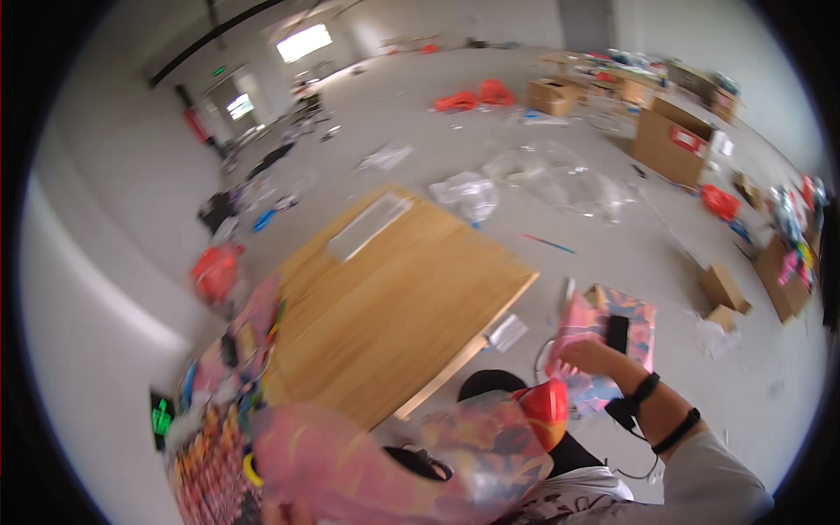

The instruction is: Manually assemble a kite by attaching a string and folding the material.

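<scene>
Across my lap lies a large pink, patterned plastic bag [332, 455], smeared by motion, with a dark oval gap showing near its middle. My left hand [287, 512] is at the lower edge of the view, against the bag's near side; its fingers are blurred. Out to the right, my right hand [579, 352] has its fingers closed on a pink piece of plastic [576, 317]. Just beyond that hand is a pink-and-blue patterned package [637, 315] with a black item [618, 332] on it. A red-and-orange object [544, 413] rests at my lap.
A low wooden table [394, 297] stands ahead, bearing a clear flat packet [372, 226]. Heaped colourful packages [214, 455] lie to the left. Clear plastic wrap [560, 179], a large cardboard box [672, 140], smaller boxes [724, 289] and red bags [721, 201] are scattered on the floor.
</scene>
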The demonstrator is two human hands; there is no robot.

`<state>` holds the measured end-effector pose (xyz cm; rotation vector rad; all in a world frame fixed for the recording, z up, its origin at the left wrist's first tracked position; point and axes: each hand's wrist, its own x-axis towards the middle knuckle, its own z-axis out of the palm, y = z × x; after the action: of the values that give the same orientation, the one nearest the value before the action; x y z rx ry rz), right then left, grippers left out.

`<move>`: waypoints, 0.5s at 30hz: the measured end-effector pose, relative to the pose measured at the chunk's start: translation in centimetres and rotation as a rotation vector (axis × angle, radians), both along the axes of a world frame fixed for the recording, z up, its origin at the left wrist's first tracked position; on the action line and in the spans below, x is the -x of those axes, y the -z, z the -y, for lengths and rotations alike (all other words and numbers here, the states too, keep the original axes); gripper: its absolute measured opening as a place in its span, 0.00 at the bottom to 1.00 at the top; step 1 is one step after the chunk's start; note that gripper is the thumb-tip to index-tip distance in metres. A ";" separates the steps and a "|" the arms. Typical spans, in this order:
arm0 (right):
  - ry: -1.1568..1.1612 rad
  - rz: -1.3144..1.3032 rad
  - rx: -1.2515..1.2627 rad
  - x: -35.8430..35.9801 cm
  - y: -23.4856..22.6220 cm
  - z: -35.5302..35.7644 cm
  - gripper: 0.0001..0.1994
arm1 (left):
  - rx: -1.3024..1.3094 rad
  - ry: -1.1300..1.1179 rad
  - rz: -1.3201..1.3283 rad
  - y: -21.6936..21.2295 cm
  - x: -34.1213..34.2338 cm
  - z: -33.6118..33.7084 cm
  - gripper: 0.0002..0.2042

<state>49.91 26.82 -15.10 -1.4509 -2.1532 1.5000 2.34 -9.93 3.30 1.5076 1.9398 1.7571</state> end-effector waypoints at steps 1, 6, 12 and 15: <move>-0.022 -0.054 0.221 1.9 -1.3 1.1 0.26 | -0.035 0.082 0.047 -1.3 -0.4 -1.7 0.18; -0.083 -0.049 0.270 10.7 -4.5 5.7 0.24 | 0.080 0.013 0.397 -3.3 -2.1 -3.5 0.12; 0.019 -0.067 -0.329 10.6 0.7 4.3 0.32 | 0.060 -0.008 0.445 -1.7 -0.6 -0.7 0.11; -0.048 -0.025 -0.364 11.3 -0.6 4.9 0.33 | 0.079 -0.071 0.516 -1.8 -0.8 0.7 0.07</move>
<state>38.62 21.93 -14.54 -1.2557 -2.3065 1.0560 3.10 -10.68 5.12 0.8508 1.7793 1.8381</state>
